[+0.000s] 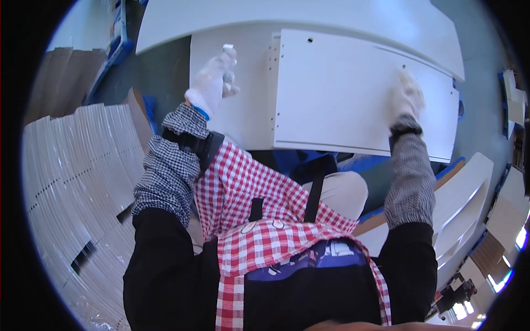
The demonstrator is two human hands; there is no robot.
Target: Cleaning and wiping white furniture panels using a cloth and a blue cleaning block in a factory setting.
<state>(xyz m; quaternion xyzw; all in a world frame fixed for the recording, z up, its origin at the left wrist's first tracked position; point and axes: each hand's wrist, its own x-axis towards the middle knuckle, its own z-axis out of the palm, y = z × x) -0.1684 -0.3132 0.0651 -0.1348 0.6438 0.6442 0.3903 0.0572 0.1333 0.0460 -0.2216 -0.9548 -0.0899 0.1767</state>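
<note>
A white furniture panel with small holes along its edges lies in front of me, on a wider white board. My left hand, in a white glove, is raised over that board, left of the panel. Its fingers are curled, and a small whitish piece shows at the fingertips; its exact kind is too small to make out. My right hand, also gloved, rests on the panel's right part. Its fingers are drawn together, tips beside a dark hole; whatever they may hold is hidden.
A long curved white board lies beyond the panel. On my left stands a big stack of plastic-wrapped white boards, with brown cardboard behind it. More white panels lie at my right, near blue supports.
</note>
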